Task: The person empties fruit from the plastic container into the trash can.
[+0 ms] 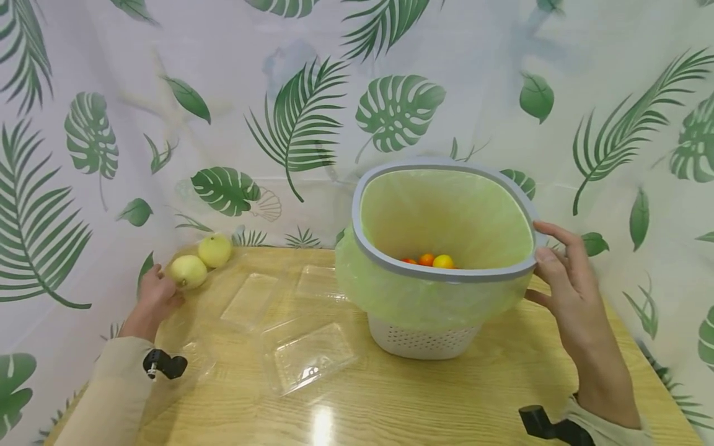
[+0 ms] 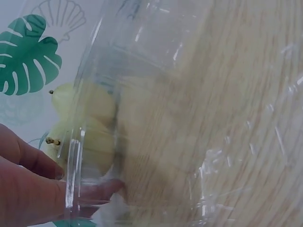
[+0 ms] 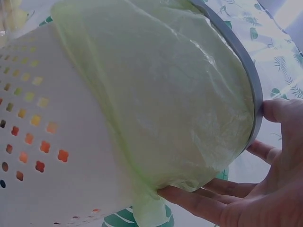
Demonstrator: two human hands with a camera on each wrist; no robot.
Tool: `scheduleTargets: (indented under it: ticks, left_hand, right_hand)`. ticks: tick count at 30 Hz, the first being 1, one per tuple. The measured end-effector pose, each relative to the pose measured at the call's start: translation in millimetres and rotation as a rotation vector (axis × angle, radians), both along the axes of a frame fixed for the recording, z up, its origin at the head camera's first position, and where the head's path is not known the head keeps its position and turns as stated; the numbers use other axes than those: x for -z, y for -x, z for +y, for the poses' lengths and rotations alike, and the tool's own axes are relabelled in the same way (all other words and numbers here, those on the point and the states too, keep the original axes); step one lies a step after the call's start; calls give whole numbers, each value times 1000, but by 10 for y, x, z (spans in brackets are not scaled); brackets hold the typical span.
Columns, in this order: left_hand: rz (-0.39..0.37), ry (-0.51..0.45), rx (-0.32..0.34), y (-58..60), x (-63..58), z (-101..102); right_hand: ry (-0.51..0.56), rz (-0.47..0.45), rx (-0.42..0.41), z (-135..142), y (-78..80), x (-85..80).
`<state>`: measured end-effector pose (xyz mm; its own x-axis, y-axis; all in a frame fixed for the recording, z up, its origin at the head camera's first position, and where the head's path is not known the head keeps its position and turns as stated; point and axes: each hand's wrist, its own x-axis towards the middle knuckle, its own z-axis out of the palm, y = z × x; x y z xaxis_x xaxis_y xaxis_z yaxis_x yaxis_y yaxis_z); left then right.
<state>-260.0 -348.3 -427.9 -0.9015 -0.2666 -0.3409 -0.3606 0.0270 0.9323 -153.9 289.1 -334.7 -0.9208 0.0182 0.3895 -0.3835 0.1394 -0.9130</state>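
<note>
My left hand (image 1: 158,294) is at the table's left side, beside two pale yellow-green pears (image 1: 188,272). In the left wrist view its fingers pinch the edge of a clear plastic container (image 2: 75,189), and a fingertip shows through the plastic. The pears (image 2: 92,146) appear behind that clear wall. At the right, my right hand (image 1: 574,291) grips the grey rim (image 1: 532,217) of a white perforated bin (image 1: 424,341), fingers spread along its side. A light green bag (image 1: 435,303) lines the bin and folds over its outside. Red, orange and yellow round fruit (image 1: 443,261) lies inside.
Several clear plastic trays lie on the wooden table (image 1: 401,402), one tray (image 1: 312,356) at the middle and others behind it. A leaf-patterned cloth (image 1: 312,136) hangs close behind the table and along its left side.
</note>
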Motion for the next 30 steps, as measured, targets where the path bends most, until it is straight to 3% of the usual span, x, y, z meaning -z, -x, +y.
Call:
scheduleTargets:
  ticks: [4, 12, 15, 21, 24, 30]
  left_hand:
    - [-18, -15, -17, 33, 4, -46]
    - [-20, -83, 78, 119, 99, -173]
    - [0, -91, 64, 148, 127, -194]
    - [35, -4, 15, 159, 83, -155]
    - [29, -96, 30, 147, 40, -178]
    - [-38, -419, 21, 111, -50, -247]
  right_hand:
    - [5, 1, 2, -5, 9, 10]
    - [21, 7, 0, -46, 38, 27]
    - [22, 7, 7, -64, 43, 41]
    - [17, 10, 5, -51, 42, 52]
    - [12, 21, 3, -40, 42, 42]
    - [21, 20, -1, -27, 42, 44]
